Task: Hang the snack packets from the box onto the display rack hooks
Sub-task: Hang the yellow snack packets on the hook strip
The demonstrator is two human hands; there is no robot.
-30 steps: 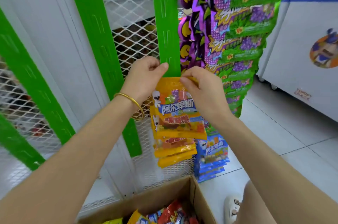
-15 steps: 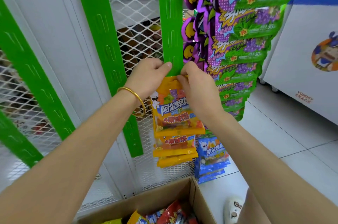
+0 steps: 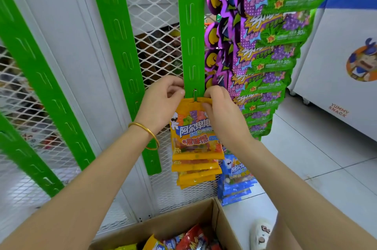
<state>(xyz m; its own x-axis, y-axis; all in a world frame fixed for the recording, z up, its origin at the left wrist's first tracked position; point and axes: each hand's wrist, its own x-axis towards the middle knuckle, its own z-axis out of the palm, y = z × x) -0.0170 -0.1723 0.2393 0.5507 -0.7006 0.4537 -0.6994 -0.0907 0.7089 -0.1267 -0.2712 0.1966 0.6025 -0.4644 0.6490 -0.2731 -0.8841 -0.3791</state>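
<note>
Two hands pinch the top edge of an orange plastic snack packet (image 3: 195,127) printed with a cartoon figure and gummy bears, one hand at each upper corner. The left hand (image 3: 161,105) has its thumb and curled fingers closed on the left corner, and the right hand (image 3: 222,115) is closed on the right corner. The packet's header lies against the lower part of a flat green slotted display strip (image 3: 191,35), right under a small metal hook (image 3: 195,93) that shows between the two hands; whether the hook passes through the header cannot be told. The packet hangs upright, overlapping a column of more orange packets (image 3: 195,170) fanned out beneath it on the same strip. A thin gold bangle (image 3: 146,133) circles the left wrist.

Just right of the column hang blue snack packets (image 3: 234,178), low near the floor. Above them runs a column of green-and-purple grape packets (image 3: 271,56), with purple packets bearing yellow shapes (image 3: 214,35) between it and the strip. Behind the strip stands a white wire mesh panel (image 3: 155,5), and further bare green strips (image 3: 114,45) slant to the left.

Below, an open brown cardboard box (image 3: 183,221) holds loose red, blue and yellow packets (image 3: 189,239). A white shoe (image 3: 261,233) stands on the pale tiled floor (image 3: 306,158) beside the box, and a white chest freezer (image 3: 336,66) stands at the far right
</note>
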